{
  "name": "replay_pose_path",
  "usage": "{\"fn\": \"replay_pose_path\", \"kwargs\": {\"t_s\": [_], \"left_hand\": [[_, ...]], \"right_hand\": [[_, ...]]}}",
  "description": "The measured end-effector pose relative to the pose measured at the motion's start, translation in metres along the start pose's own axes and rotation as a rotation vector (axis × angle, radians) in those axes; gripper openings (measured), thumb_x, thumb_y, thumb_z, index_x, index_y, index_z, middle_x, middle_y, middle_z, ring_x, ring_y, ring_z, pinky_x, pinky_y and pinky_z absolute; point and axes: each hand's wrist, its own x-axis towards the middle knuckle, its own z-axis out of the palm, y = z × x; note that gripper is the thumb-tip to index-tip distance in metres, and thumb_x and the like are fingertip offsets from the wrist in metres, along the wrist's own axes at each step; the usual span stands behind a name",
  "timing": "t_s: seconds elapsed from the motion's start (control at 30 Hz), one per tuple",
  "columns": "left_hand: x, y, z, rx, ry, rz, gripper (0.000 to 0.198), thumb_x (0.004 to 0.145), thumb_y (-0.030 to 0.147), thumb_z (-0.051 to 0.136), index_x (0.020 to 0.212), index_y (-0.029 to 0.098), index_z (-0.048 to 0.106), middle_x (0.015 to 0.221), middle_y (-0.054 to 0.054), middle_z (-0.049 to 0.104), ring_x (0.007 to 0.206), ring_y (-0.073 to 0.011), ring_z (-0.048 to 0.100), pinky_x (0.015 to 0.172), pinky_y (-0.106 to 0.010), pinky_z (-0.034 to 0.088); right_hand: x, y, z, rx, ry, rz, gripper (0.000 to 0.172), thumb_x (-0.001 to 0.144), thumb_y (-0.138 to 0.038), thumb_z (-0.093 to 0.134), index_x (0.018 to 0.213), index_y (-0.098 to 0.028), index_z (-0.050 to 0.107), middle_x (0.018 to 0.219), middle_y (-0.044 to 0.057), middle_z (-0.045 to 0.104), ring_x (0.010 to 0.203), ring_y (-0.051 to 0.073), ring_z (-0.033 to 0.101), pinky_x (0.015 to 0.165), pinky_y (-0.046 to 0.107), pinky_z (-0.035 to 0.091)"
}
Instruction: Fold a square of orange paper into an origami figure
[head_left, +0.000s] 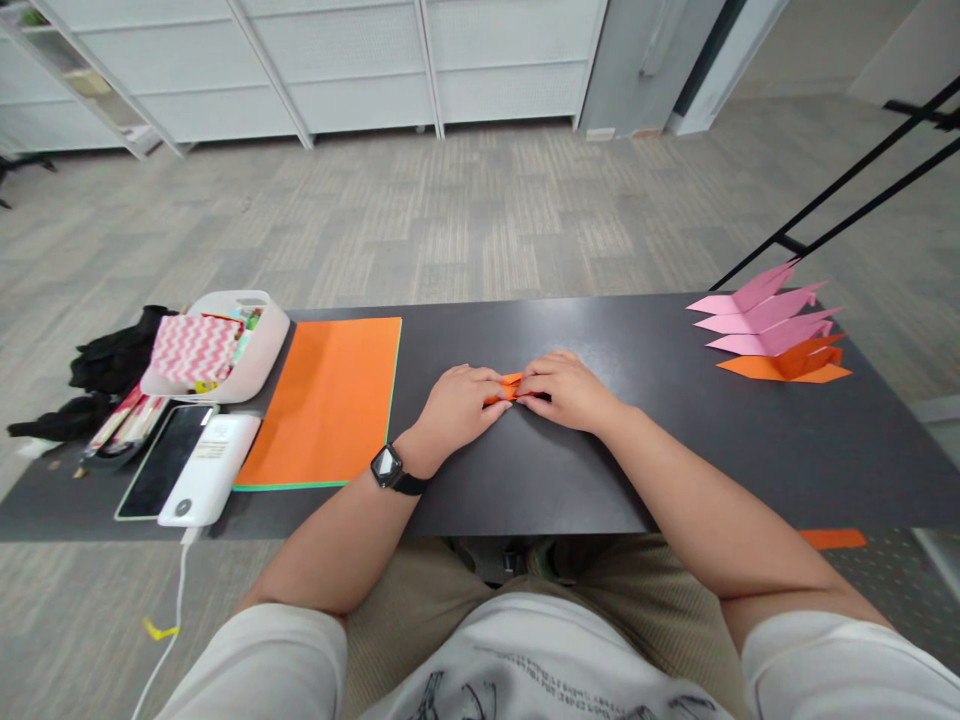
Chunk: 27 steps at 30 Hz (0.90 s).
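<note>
A small folded piece of orange paper (511,387) is held just above or on the dark table, between both hands. My left hand (466,402), with a black watch on its wrist, has its fingers closed on the left end of the paper. On the right end, the fingers of my right hand (562,388) pinch it from the other side. The fingertips cover much of the paper, so its full shape is hidden. To the left lies a stack of orange sheets (326,405) with a green edge below.
Pink folded paper birds (765,318) and an orange one (787,362) stand at the table's right. A white basket (259,365), a phone (166,460), a white power bank (210,470) with a cable and black cloth (120,355) lie at the left. An orange strip (832,539) shows beyond the front edge.
</note>
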Motion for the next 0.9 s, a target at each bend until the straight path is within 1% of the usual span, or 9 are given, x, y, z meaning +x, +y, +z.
{"fn": "replay_pose_path", "kwargs": {"t_s": [0.23, 0.43, 0.53, 0.7, 0.77, 0.9], "left_hand": [[0.0020, 0.0027, -0.0016, 0.000, -0.025, -0.020, 0.016, 0.104, 0.030, 0.070, 0.105, 0.028, 0.085, 0.118, -0.003, 0.081, 0.110, -0.0252, 0.074, 0.104, -0.047, 0.054], [0.0037, 0.0035, -0.0019, -0.028, -0.025, -0.056, 0.015, 0.104, 0.028, 0.069, 0.102, 0.027, 0.084, 0.117, -0.002, 0.081, 0.105, -0.0240, 0.072, 0.101, -0.044, 0.053], [0.0041, 0.0037, -0.0015, -0.050, -0.020, -0.073, 0.017, 0.105, 0.029, 0.067, 0.101, 0.027, 0.083, 0.116, -0.002, 0.081, 0.104, -0.0236, 0.071, 0.102, -0.044, 0.051], [0.0046, 0.0040, -0.0005, -0.072, 0.010, -0.091, 0.017, 0.105, 0.036, 0.068, 0.102, 0.026, 0.081, 0.111, -0.003, 0.081, 0.102, -0.0230, 0.070, 0.102, -0.043, 0.049], [0.0050, 0.0040, 0.0009, -0.067, 0.007, -0.103, 0.017, 0.106, 0.034, 0.067, 0.101, 0.026, 0.081, 0.112, -0.003, 0.080, 0.103, -0.0230, 0.070, 0.103, -0.043, 0.048], [0.0059, 0.0034, 0.0046, -0.048, 0.005, -0.131, 0.016, 0.105, 0.030, 0.067, 0.100, 0.026, 0.081, 0.114, -0.002, 0.079, 0.105, -0.0236, 0.068, 0.109, -0.046, 0.046]], "right_hand": [[-0.0017, 0.0015, 0.0002, 0.040, -0.006, 0.036, 0.016, 0.103, -0.032, 0.069, 0.094, -0.027, 0.081, 0.103, 0.004, 0.079, 0.099, 0.022, 0.070, 0.100, 0.043, 0.035], [0.0004, -0.0014, -0.0003, 0.064, -0.003, 0.120, 0.012, 0.102, -0.030, 0.068, 0.093, -0.026, 0.076, 0.100, 0.001, 0.079, 0.097, 0.021, 0.070, 0.102, 0.044, 0.034], [0.0011, -0.0039, -0.0006, 0.055, -0.008, 0.149, 0.015, 0.102, -0.030, 0.066, 0.092, -0.026, 0.075, 0.100, 0.002, 0.077, 0.096, 0.021, 0.069, 0.101, 0.044, 0.034], [0.0017, -0.0046, 0.0012, 0.042, -0.001, 0.188, 0.016, 0.101, -0.028, 0.066, 0.090, -0.026, 0.076, 0.102, 0.003, 0.075, 0.099, 0.022, 0.067, 0.096, 0.043, 0.036], [0.0019, -0.0041, 0.0015, 0.049, -0.007, 0.188, 0.015, 0.102, -0.028, 0.066, 0.091, -0.026, 0.077, 0.103, 0.003, 0.075, 0.099, 0.023, 0.067, 0.096, 0.043, 0.036], [0.0027, -0.0021, 0.0016, 0.064, -0.015, 0.202, 0.013, 0.102, -0.028, 0.068, 0.092, -0.026, 0.077, 0.103, 0.003, 0.075, 0.099, 0.023, 0.067, 0.096, 0.043, 0.037]]}}
